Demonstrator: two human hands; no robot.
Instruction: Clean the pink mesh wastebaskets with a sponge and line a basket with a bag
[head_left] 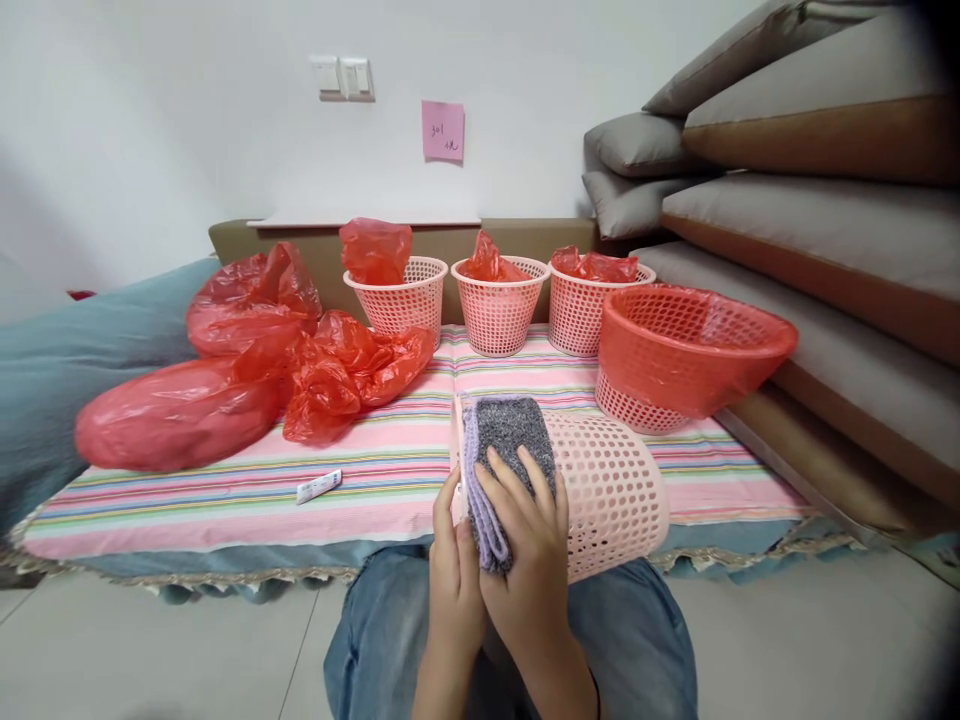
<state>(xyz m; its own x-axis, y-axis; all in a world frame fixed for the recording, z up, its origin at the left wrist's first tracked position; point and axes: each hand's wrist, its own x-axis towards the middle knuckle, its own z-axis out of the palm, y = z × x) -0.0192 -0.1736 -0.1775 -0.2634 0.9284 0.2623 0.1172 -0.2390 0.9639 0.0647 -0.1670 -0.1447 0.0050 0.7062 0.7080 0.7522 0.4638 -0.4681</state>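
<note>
Folded grey-and-lilac fuzzy cloth (515,425) against a tipped pink perforated plastic basket (611,490); right hand (529,530) spread over the cloth, left hand (454,570) curled at the basket's rim. Behind it, upright matching baskets (501,312) contain crumpled red plastic bags (491,265).

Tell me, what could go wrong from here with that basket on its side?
The pink basket has a curved wall, so it might roll if the left hand and right hand eased off. The folded cloth under the right hand could slip. The small white tube lies near the striped sheet's front edge and might get knocked off.
</note>
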